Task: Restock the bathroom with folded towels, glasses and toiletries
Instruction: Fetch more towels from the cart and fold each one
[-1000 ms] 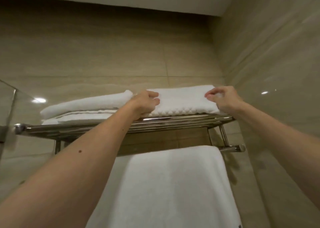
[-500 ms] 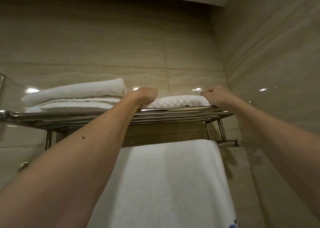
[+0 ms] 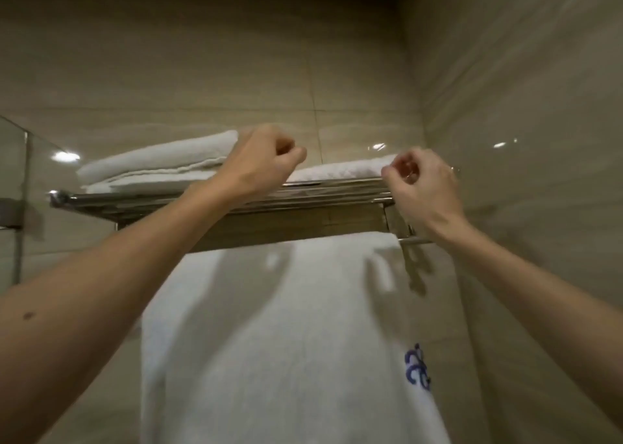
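Note:
A folded white quilted towel (image 3: 337, 171) lies on the right half of the chrome wall rack (image 3: 135, 201). A stack of folded white towels (image 3: 158, 160) sits on the rack's left half. My left hand (image 3: 266, 160) hovers in front of the gap between the two, fingers curled, holding nothing. My right hand (image 3: 426, 187) is at the rack's right end, just clear of the quilted towel, fingers curled and empty. A large white towel with a blue emblem (image 3: 286, 325) hangs from the bar below.
Beige tiled walls close in behind and on the right (image 3: 522, 106), forming a corner by the rack's right end. A glass panel (image 3: 20, 160) with a metal bracket stands at the left edge.
Both hands have let go of the quilted towel and drawn back toward me. The towel now lies flat on the rack. The camera has tilted and moved closer.

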`<state>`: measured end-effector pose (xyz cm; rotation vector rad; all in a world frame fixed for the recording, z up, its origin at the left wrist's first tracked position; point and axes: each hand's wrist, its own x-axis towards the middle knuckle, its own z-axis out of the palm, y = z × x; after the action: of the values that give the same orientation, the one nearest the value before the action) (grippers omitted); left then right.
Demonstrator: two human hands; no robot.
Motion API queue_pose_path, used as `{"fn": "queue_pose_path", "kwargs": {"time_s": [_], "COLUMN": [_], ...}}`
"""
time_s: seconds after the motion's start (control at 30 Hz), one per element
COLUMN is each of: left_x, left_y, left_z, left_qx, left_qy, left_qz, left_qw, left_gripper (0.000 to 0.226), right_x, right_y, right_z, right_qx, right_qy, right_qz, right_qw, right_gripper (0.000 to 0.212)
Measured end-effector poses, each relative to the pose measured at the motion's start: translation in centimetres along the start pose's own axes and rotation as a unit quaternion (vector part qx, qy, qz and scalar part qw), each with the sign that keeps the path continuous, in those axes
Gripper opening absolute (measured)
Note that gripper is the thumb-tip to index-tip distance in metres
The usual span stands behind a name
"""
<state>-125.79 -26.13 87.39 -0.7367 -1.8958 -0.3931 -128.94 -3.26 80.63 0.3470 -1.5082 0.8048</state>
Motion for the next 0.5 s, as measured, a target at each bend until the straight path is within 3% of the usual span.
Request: {"fn": "queue_pose_path", "kwargs": {"time_s": [0.1,0.23,0.33,0.4,0.5], "left_x": [-5.9,-17.9,-26.5,-31.4,-38.8], "left_y": [2.2,3.8,5.3,7.0,9.6], "left_z": [0.6,4.6,7.6,9.1,11.5], "left_qx": [-0.043,-0.059,0.026,0.069,0.022], "left_qy": [-0.099,-0.283,-0.397,-0.458,-0.518], "left_qz": [0.013,-0.031,-0.008,0.042,0.047], "left_qw": [0.994,0.957,0.918,0.885,0.854], "left_gripper": [0.046,0.051,0.041,0.038,0.037], "right_x": [-7.6,-21.0,-31.4,-38.0,-46.4], "right_y": [-1.4,-0.7,0.5,0.9,1.0], "right_z": [-2.9,-6.5,-9.5,-12.2,-17.2], "right_qx": [0.062,0.127,0.115,0.102,0.080], "right_qy": [-0.057,-0.170,-0.268,-0.316,-0.378], "right_qz": [-0.019,0.042,0.090,0.125,0.202], "right_qw": [0.996,0.976,0.952,0.935,0.900], "right_gripper": [0.018,0.018,0.010,0.017,0.024]}}
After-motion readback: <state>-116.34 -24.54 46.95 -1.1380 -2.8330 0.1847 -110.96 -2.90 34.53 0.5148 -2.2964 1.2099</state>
